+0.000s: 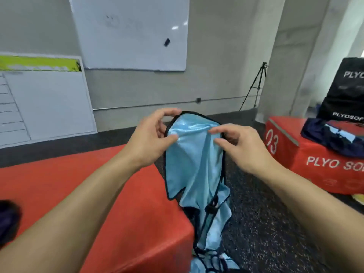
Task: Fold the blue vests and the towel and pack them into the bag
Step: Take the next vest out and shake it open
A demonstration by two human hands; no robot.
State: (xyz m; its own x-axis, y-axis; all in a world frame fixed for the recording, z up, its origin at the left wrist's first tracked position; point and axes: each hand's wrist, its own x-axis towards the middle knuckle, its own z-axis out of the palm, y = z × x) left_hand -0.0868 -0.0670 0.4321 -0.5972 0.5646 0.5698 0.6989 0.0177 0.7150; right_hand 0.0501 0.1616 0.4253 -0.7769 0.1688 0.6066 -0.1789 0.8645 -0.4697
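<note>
Both forearms are reaching out as the left hand (151, 134) and right hand (239, 143) are pinching a blue vest's (197, 166) top edge, dangling it past the red box (110, 209), likely straightening before folding.

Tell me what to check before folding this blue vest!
1. Left hand grips the blue vest at its top: ok.
2. Right hand grips the top too: ok.
3. Vest spread flat: not ok, it hangs bunched.
4. Vest off the floor: cannot tell.
5. Red box for laying it down sits near: ok.
6. Bag ready: cannot tell.
</note>
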